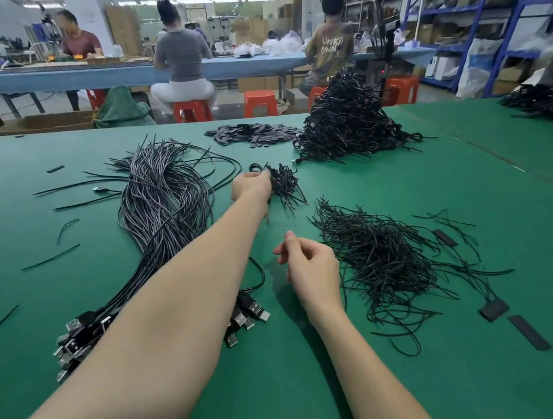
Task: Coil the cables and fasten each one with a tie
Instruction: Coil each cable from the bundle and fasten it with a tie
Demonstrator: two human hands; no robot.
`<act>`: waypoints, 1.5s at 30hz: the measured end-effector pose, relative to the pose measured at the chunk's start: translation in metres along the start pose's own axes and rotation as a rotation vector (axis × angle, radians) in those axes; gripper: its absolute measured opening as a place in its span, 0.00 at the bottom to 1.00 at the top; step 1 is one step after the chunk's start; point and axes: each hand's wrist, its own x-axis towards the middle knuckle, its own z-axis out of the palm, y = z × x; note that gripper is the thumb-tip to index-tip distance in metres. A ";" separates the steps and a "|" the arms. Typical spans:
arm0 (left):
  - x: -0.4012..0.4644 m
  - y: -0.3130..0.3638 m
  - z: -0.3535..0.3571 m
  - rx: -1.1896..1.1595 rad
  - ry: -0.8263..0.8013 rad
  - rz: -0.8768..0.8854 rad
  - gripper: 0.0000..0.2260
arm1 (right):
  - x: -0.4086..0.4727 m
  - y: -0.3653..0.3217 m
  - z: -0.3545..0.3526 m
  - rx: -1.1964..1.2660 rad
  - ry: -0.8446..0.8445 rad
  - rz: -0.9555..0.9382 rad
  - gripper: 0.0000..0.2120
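Observation:
My left hand (251,187) reaches far across the green table (423,381) and grips a small coiled black cable bundle (282,182). My right hand (308,267) hovers nearer to me with fingers loosely curled and holds nothing I can see. A loose heap of thin black wire ties (379,260) lies just right of it. A long bunch of uncoiled grey-black cables (165,200) stretches along the left, with its USB plugs (80,339) near my left forearm. A tall pile of coiled, tied cables (348,123) stands at the back.
A flat heap of small black strips (253,135) lies at the back centre. Stray ties and black strips (528,333) are scattered on the table. Another cable pile (544,106) sits far right. Beyond the table, people sit on red stools (191,110) at a blue bench.

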 end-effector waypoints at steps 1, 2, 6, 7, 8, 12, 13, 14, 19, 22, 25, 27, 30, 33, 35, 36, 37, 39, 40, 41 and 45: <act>0.001 -0.003 0.003 0.061 -0.016 0.018 0.06 | 0.000 0.000 0.000 -0.001 0.002 0.002 0.20; 0.002 -0.006 0.004 0.125 -0.038 0.031 0.06 | 0.000 -0.001 0.000 -0.007 0.003 0.002 0.20; 0.006 -0.015 -0.001 0.330 -0.115 0.083 0.06 | 0.000 -0.001 -0.001 0.003 0.002 0.008 0.20; 0.005 -0.016 -0.003 0.363 -0.118 0.108 0.07 | 0.001 -0.001 0.000 -0.006 0.003 0.006 0.20; 0.003 -0.016 -0.006 0.387 -0.121 0.135 0.07 | 0.001 -0.001 0.000 -0.016 0.002 0.004 0.20; -0.019 -0.012 -0.014 0.353 -0.153 0.232 0.03 | 0.001 -0.001 0.000 -0.032 0.001 0.002 0.20; -0.029 -0.012 -0.017 0.304 -0.175 0.245 0.02 | 0.002 -0.001 0.000 -0.031 -0.001 0.005 0.20; -0.040 -0.013 -0.021 0.248 -0.205 0.257 0.02 | 0.002 0.000 0.000 -0.030 0.000 0.003 0.20; -0.097 -0.033 -0.054 0.113 -0.324 0.284 0.07 | 0.001 -0.004 -0.003 -0.050 0.004 -0.026 0.22; -0.113 -0.044 -0.074 0.205 -0.302 0.353 0.09 | -0.001 -0.005 -0.005 -0.134 -0.071 -0.042 0.22; -0.116 -0.047 -0.085 0.253 -0.288 0.358 0.08 | 0.000 -0.010 -0.009 -0.276 -0.239 -0.051 0.20; -0.116 -0.045 -0.091 0.228 -0.318 0.308 0.09 | 0.001 -0.015 -0.015 -0.410 -0.434 -0.060 0.16; -0.112 -0.039 -0.100 0.173 -0.403 0.246 0.12 | 0.003 -0.026 -0.020 -0.646 -0.648 -0.089 0.11; -0.110 -0.033 -0.107 0.125 -0.420 0.203 0.14 | -0.001 -0.034 -0.015 -0.739 -0.717 -0.101 0.10; -0.111 -0.030 -0.110 0.107 -0.450 0.173 0.14 | -0.003 -0.037 -0.012 -0.736 -0.717 -0.106 0.09; -0.112 -0.029 -0.111 0.110 -0.471 0.169 0.15 | -0.003 -0.038 -0.012 -0.736 -0.718 -0.107 0.08; -0.113 -0.028 -0.112 0.120 -0.487 0.172 0.15 | -0.003 -0.039 -0.012 -0.743 -0.726 -0.106 0.07; -0.113 -0.027 -0.113 0.151 -0.503 0.186 0.15 | -0.004 -0.042 -0.011 -0.751 -0.756 -0.094 0.05; -0.113 -0.027 -0.114 0.170 -0.507 0.192 0.15 | -0.004 -0.043 -0.010 -0.753 -0.768 -0.089 0.04; -0.113 -0.027 -0.115 0.188 -0.510 0.198 0.15 | -0.005 -0.046 -0.010 -0.758 -0.767 -0.096 0.04; -0.113 -0.031 -0.118 0.265 -0.508 0.260 0.16 | -0.001 -0.062 -0.025 -0.736 -0.777 -0.148 0.05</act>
